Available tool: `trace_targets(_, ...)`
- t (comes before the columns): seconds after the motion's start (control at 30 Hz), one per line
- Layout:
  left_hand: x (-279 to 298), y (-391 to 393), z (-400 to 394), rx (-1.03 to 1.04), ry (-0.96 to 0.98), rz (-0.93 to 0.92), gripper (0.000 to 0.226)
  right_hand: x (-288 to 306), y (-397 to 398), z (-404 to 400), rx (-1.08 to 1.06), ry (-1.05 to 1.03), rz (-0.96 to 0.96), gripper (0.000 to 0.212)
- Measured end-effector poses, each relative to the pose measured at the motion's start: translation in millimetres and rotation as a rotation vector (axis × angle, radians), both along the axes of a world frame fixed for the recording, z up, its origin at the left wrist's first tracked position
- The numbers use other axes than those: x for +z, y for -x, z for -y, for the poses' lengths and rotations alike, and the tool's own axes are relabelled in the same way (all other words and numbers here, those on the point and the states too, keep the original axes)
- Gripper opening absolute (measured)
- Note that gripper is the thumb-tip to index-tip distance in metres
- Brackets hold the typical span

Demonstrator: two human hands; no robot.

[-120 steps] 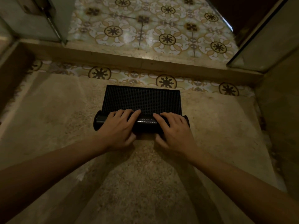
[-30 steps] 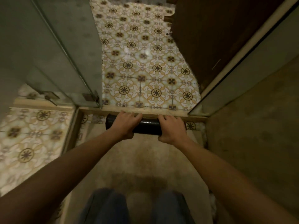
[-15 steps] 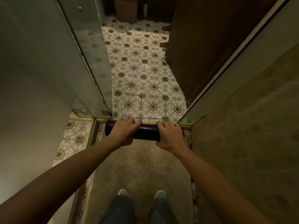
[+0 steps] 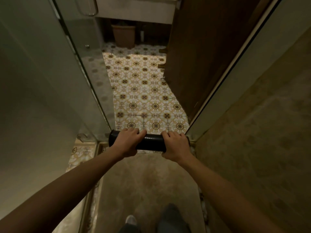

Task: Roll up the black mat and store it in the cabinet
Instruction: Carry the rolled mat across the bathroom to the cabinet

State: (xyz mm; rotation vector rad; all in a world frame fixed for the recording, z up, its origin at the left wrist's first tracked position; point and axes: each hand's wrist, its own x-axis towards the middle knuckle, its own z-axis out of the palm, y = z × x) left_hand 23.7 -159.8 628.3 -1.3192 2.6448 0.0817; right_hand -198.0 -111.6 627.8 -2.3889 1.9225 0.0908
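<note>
The black mat (image 4: 152, 143) is a tight roll, held level in the air in front of me at the shower's doorway. My left hand (image 4: 128, 142) grips its left part from above, with the roll's open left end sticking out past the fingers. My right hand (image 4: 175, 146) grips its right end and covers most of it. Only the middle stretch of the roll shows between the hands. A white cabinet (image 4: 134, 9) stands at the far end of the room, with only its lower part in view.
A glass shower door (image 4: 80, 68) stands open on the left, a dark wooden door (image 4: 202, 56) on the right. Patterned floor tiles (image 4: 144, 98) lead ahead to a brown bin (image 4: 123, 37) under the cabinet. My feet (image 4: 131, 221) are on the beige shower floor.
Four seconds ago the mat lay half rolled on the shower floor under both hands. Now it is fully rolled and lifted, and my view has risen as I stand upright.
</note>
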Motion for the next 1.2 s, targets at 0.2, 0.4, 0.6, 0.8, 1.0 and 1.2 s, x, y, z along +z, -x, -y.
trace_targets(0.2,8,26,53,-0.035,0.014,-0.006,0.067,7,26,50,-0.025,0.006,-0.004,0.071)
trace_targets(0.4,-4,61,146,-0.010,-0.017,0.002,0.065,-5,63,146,-0.002,-0.015,0.015,0.066)
trace_targets(0.6,-1,93,234,0.055,-0.033,0.024,0.067,-3,97,244,0.052,-0.043,0.021,0.067)
trace_targets(0.8,7,107,306,0.107,-0.043,0.021,0.069,6,112,331,0.104,-0.053,0.005,0.066)
trace_targets(1.0,-5,102,386,0.138,-0.051,0.028,0.073,-1,108,419,0.147,-0.053,-0.009,0.068)
trace_targets(1.2,-29,97,500,0.156,-0.072,0.027,0.073,-29,105,537,0.163,-0.081,-0.014,0.064)
